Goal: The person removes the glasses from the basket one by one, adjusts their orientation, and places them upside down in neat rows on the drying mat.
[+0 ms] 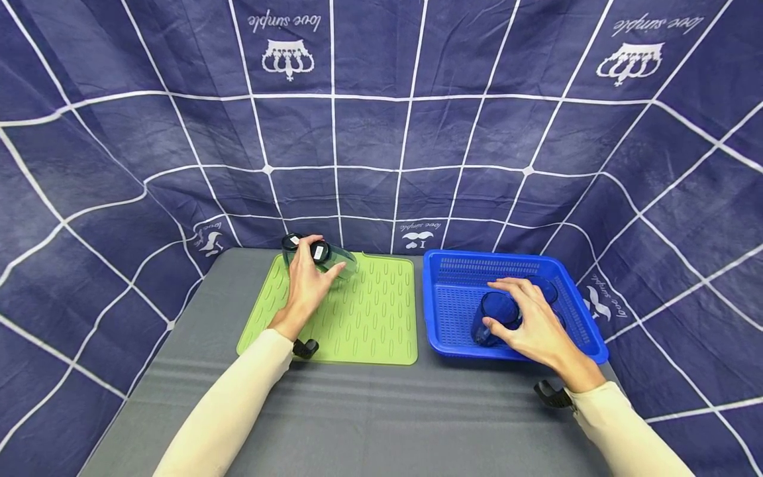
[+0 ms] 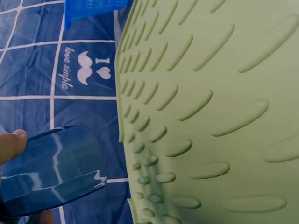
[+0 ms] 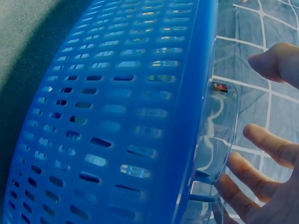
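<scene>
My left hand holds a tinted drinking glass between thumb and fingers, over the back of the green ridged mat. The glass is tilted, its dark base with a white label up at the left. In the left wrist view the same glass lies sideways above the mat. Beside it at the mat's back left is a second dark-based glass, partly behind my fingers. My right hand reaches into the blue basket, thumb and fingers spread around a clear glass; contact is hard to tell.
The blue plastic basket with slotted walls stands right of the mat. More glasses are in its right part, partly hidden by my right hand. A grey cloth covers the table. A blue checked curtain hangs behind and at both sides.
</scene>
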The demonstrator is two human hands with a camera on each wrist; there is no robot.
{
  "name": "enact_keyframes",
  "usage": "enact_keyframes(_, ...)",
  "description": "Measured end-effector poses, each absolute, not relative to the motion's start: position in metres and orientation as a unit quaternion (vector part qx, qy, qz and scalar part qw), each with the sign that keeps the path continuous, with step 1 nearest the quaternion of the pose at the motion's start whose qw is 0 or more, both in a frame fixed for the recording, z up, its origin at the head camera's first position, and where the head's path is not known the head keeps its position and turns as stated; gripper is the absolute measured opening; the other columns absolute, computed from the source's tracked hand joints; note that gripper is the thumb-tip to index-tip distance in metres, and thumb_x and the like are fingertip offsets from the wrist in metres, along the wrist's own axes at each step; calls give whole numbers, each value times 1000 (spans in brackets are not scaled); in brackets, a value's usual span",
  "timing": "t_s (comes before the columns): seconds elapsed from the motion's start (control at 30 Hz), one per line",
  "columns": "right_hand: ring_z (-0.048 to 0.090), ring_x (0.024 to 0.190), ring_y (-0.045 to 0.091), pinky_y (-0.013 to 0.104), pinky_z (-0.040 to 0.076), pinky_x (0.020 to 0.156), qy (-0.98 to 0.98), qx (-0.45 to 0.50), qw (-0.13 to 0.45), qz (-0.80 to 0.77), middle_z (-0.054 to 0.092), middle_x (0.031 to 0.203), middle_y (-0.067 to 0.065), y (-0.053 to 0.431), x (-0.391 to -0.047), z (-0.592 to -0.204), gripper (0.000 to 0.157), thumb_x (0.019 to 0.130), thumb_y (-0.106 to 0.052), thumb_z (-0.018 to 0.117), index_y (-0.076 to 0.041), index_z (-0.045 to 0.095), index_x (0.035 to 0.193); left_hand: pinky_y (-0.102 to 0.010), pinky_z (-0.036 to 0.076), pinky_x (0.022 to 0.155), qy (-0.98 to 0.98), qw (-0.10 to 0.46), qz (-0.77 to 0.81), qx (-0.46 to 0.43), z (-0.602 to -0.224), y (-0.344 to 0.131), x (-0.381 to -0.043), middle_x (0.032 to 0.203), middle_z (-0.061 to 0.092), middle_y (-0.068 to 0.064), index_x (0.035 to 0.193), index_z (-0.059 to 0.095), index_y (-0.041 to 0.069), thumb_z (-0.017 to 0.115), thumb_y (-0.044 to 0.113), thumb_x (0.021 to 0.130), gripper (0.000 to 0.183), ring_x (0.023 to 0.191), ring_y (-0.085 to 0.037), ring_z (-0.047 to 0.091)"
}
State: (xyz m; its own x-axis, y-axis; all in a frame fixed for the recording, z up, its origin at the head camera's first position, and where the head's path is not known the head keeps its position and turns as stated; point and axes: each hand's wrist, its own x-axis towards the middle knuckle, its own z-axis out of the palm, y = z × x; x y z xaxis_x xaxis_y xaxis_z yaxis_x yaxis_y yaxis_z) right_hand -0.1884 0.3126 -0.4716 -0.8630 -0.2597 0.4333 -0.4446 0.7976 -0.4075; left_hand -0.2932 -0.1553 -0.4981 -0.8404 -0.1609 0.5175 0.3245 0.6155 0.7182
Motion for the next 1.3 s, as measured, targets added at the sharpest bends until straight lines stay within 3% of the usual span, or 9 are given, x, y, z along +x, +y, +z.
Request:
enact_keyframes(0.4,61,149,45,73,51,119,-946,176,145,232,68,155,16,318,-189,-473,74,91,-37,99,-16,70,156,-61,50,129,-865,254,-432,-37,-506,-155,-310,154,69,-26,155,56,4,102,11,89,81,149,-51,65)
enact_keyframes(0.7,66,145,48,76,54,114,-954,169,118,219,71,153,16,319,-187,-472,74,94,-42,96,-17,69,158,-61,47,133,-875,239,-420,-36,-509,-153,-321,156,68,-27,156,54,4,101,11,90,82,152,-51,62)
enact_keyframes(0.93,72,139,50,78,57,109,-953,181,125,211,74,150,17,319,-188,-474,74,92,-41,97,-18,70,157,-62,46,134,-880,216,-422,-28,-513,-152,-325,159,65,-28,159,53,6,100,13,92,82,153,-52,60)
enact_keyframes(1.3,69,143,45,76,53,109,-955,183,122,199,73,150,17,320,-192,-479,78,90,-38,99,-15,69,158,-62,47,133,-882,212,-419,-26,-524,-148,-332,158,66,-29,158,55,7,100,14,92,81,153,-52,61)
